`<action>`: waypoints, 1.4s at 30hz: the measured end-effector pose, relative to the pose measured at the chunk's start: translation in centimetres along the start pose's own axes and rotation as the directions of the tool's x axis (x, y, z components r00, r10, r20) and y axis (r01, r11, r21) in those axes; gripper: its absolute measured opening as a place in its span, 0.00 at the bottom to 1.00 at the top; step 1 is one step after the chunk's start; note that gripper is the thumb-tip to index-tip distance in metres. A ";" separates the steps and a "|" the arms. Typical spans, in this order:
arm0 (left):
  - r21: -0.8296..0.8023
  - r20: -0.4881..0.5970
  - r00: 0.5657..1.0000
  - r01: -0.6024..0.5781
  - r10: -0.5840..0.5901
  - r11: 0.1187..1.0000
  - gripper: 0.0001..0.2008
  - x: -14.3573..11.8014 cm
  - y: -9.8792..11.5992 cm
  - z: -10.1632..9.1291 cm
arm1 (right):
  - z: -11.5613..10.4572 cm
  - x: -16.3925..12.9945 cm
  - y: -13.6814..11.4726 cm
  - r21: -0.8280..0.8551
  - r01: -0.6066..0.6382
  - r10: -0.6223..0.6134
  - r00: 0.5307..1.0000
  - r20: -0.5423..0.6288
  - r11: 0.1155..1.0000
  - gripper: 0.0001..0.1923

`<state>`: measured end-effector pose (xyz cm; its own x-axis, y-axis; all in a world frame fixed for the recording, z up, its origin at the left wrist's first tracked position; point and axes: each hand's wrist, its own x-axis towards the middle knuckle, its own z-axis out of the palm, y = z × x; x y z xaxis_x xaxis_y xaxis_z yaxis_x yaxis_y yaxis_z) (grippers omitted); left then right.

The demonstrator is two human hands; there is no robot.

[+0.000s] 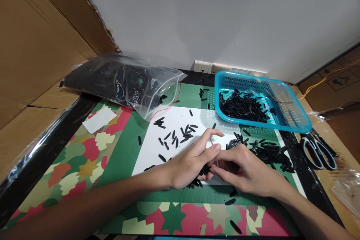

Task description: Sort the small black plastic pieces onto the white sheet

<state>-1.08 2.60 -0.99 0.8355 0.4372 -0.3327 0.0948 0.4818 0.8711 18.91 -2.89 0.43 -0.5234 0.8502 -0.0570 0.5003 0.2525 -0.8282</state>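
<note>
My left hand point(188, 163) and my right hand point(244, 170) meet over a white sheet point(174, 120) on the table, fingers touching. Between them I pinch a small white object point(214, 140), and dark pieces show under my left palm; what exactly each hand grips is hidden. Several small black oblong pieces point(177, 135) lie scattered on the sheet to the left. A heap of the same black pieces point(267, 153) lies just right of my right hand.
A blue plastic basket point(295, 118) with black pieces stands at the back right. A clear zip bag point(123, 82) full of black pieces lies back left. Scissors point(319, 150) lie at the right edge. Cardboard walls rise on the left and right; a patterned mat point(84, 157) covers the table.
</note>
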 end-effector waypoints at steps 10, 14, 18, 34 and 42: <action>0.084 0.077 0.996 0.037 -0.044 0.996 0.27 -0.2 0.3 0.0 | -0.2 -0.4 -0.6 -0.229 0.033 0.001 0.989 0.145 0.973 0.08; 0.066 0.076 0.994 0.067 -0.072 0.996 0.26 -0.2 0.4 0.0 | 0.4 -0.7 -1.1 -0.304 0.036 0.000 0.993 0.117 0.952 0.13; -0.003 0.061 0.997 0.044 -0.044 0.999 0.24 0.0 0.1 0.0 | 1.5 -1.1 -0.9 -0.444 0.092 -0.081 0.996 0.044 0.891 0.08; -0.070 0.056 0.997 -0.047 0.051 0.996 0.17 1.1 -0.5 -1.0 | 0.9 -0.8 0.7 -0.395 0.205 -0.376 0.823 -0.425 0.896 0.06; -0.087 0.070 0.995 -0.066 0.072 0.994 0.15 1.2 -0.4 -1.4 | -0.2 -0.1 1.6 0.030 -0.007 0.022 0.841 -0.541 1.000 0.11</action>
<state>-0.89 3.99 -2.20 0.8760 0.4168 -0.2428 -0.0084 0.5164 0.8563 19.88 -2.46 -0.82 -0.0558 0.9703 0.2355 0.4828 0.2326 -0.8443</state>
